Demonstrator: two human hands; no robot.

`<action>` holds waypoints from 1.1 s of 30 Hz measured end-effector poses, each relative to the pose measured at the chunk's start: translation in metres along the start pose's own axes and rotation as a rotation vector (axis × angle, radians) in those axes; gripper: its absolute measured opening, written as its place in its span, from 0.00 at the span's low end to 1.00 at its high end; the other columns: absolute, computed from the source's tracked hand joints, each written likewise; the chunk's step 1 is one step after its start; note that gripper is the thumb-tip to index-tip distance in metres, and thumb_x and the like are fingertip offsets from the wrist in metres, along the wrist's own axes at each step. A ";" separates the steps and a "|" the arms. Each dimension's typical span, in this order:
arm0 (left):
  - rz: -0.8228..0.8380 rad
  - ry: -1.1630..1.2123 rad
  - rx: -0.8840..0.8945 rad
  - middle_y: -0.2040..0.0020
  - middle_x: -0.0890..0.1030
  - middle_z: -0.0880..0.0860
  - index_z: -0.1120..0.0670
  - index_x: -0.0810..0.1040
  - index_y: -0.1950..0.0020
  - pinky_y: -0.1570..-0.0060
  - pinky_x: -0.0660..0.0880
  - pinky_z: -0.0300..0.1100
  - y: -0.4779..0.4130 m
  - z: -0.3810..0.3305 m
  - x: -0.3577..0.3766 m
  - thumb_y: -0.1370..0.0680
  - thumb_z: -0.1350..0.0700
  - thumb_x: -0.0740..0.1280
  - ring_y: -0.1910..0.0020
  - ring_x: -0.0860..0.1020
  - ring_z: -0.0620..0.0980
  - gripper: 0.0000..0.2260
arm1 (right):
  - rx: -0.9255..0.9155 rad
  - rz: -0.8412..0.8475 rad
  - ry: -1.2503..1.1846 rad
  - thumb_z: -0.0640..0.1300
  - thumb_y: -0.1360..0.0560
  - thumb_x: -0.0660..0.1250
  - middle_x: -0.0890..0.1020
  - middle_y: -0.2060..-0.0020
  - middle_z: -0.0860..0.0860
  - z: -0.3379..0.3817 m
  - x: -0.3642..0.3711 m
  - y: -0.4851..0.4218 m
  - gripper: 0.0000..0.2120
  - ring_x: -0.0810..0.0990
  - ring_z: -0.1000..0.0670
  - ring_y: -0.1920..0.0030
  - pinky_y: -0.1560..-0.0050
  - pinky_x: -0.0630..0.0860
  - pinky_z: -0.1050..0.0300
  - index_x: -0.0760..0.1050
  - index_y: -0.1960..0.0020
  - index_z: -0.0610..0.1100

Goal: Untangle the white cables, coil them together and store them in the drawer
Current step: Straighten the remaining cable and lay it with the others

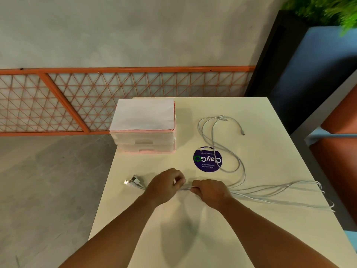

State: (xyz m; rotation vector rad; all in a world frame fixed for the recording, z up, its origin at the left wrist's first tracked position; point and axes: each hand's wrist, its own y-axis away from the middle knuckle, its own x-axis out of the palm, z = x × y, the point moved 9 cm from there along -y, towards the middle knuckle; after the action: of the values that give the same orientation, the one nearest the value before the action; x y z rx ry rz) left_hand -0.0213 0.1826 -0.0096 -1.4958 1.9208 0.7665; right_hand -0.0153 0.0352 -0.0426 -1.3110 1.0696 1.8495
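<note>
Several white cables lie across the cream table. Their strands run together between my hands near the table's middle. My left hand grips the bundle close to the USB plugs, which stick out to its left. My right hand grips the same bundle a little to the right, knuckles up. From there the strands fan out toward the right edge and loop back to the far side, ending in small plugs. A small pink and clear drawer unit stands at the table's far left, its drawers closed.
A white sheet lies on top of the drawer unit. A round dark blue sticker is stuck to the table under one cable loop. An orange lattice railing runs behind the table. Blue and rust-coloured seating stands at the right.
</note>
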 end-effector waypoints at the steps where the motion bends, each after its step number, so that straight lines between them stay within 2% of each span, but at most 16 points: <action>1: 0.019 -0.032 0.048 0.54 0.79 0.43 0.47 0.80 0.49 0.55 0.76 0.43 -0.005 -0.010 0.007 0.20 0.48 0.64 0.56 0.77 0.43 0.06 | 0.001 -0.008 -0.009 0.59 0.16 0.51 0.83 0.45 0.50 0.000 -0.002 0.000 0.18 0.81 0.45 0.46 0.50 0.74 0.53 0.73 0.35 0.53; 4: 0.121 -0.050 0.091 0.51 0.79 0.46 0.49 0.78 0.45 0.53 0.75 0.45 -0.013 -0.022 0.027 0.17 0.49 0.60 0.54 0.77 0.45 0.09 | 0.008 -0.031 -0.075 0.59 0.17 0.53 0.83 0.45 0.51 -0.001 -0.007 0.003 0.17 0.81 0.45 0.46 0.50 0.75 0.52 0.74 0.36 0.55; 6: 0.210 -0.023 0.047 0.53 0.81 0.49 0.51 0.77 0.48 0.53 0.75 0.48 -0.015 -0.020 0.042 0.16 0.49 0.57 0.55 0.78 0.49 0.12 | 0.025 -0.032 -0.116 0.60 0.18 0.55 0.83 0.45 0.52 -0.006 -0.009 0.005 0.17 0.81 0.45 0.45 0.49 0.75 0.51 0.75 0.37 0.56; 8: 0.252 -0.040 0.000 0.54 0.82 0.51 0.52 0.76 0.50 0.53 0.75 0.48 -0.013 -0.017 0.051 0.15 0.48 0.55 0.55 0.79 0.52 0.13 | 0.043 -0.020 -0.139 0.61 0.18 0.55 0.83 0.47 0.50 -0.011 -0.010 0.005 0.18 0.81 0.45 0.47 0.50 0.75 0.51 0.77 0.41 0.52; 12: 0.182 -0.115 0.058 0.55 0.82 0.48 0.51 0.77 0.51 0.56 0.74 0.46 -0.009 -0.019 0.049 0.16 0.45 0.56 0.57 0.79 0.49 0.14 | 0.044 -0.018 -0.177 0.63 0.19 0.54 0.83 0.49 0.49 -0.023 -0.012 0.011 0.23 0.81 0.45 0.49 0.50 0.77 0.49 0.76 0.44 0.47; 15: 0.115 -0.184 0.073 0.60 0.80 0.49 0.50 0.73 0.54 0.63 0.68 0.45 -0.010 -0.015 0.040 0.16 0.46 0.57 0.63 0.76 0.51 0.13 | 0.036 -0.035 -0.089 0.63 0.18 0.52 0.84 0.50 0.50 -0.046 -0.015 0.020 0.21 0.82 0.45 0.50 0.49 0.74 0.50 0.73 0.44 0.48; 18: 0.088 -0.216 0.051 0.64 0.77 0.47 0.48 0.69 0.57 0.64 0.64 0.44 -0.012 -0.011 0.036 0.16 0.46 0.56 0.64 0.74 0.52 0.11 | 0.071 -0.048 -0.063 0.63 0.18 0.52 0.84 0.51 0.50 -0.077 -0.021 0.033 0.20 0.82 0.45 0.49 0.47 0.73 0.51 0.74 0.46 0.49; 21: 0.053 -0.211 0.031 0.65 0.75 0.46 0.46 0.67 0.57 0.64 0.64 0.45 -0.017 -0.012 0.034 0.16 0.46 0.57 0.64 0.75 0.52 0.11 | 0.091 -0.073 -0.042 0.62 0.18 0.53 0.85 0.50 0.49 -0.098 -0.030 0.040 0.20 0.81 0.45 0.48 0.44 0.72 0.50 0.76 0.45 0.48; 25: 0.037 -0.206 0.010 0.65 0.77 0.48 0.48 0.70 0.56 0.65 0.66 0.45 -0.021 -0.010 0.034 0.16 0.46 0.57 0.64 0.76 0.54 0.11 | 0.107 -0.083 -0.046 0.59 0.18 0.56 0.83 0.48 0.48 -0.117 -0.034 0.049 0.18 0.81 0.44 0.48 0.48 0.72 0.51 0.76 0.42 0.47; 28: 0.038 -0.194 -0.008 0.67 0.75 0.48 0.50 0.70 0.57 0.66 0.66 0.45 -0.023 -0.010 0.036 0.16 0.47 0.58 0.66 0.73 0.53 0.12 | 0.145 -0.054 -0.095 0.59 0.18 0.56 0.81 0.47 0.49 -0.128 -0.028 0.056 0.18 0.81 0.44 0.47 0.50 0.74 0.51 0.75 0.43 0.46; 33: 0.025 -0.165 -0.057 0.68 0.75 0.48 0.49 0.68 0.59 0.66 0.66 0.46 -0.025 -0.003 0.037 0.16 0.47 0.58 0.66 0.74 0.54 0.13 | 0.117 -0.111 0.074 0.66 0.20 0.53 0.85 0.57 0.49 -0.137 -0.032 0.062 0.23 0.82 0.45 0.53 0.44 0.68 0.53 0.76 0.52 0.48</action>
State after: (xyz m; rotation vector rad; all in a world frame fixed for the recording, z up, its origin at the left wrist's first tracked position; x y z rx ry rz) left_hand -0.0044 0.1519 -0.0372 -1.3981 1.8111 0.9324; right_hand 0.0036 -0.1157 -0.0204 -1.3514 1.1030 1.6438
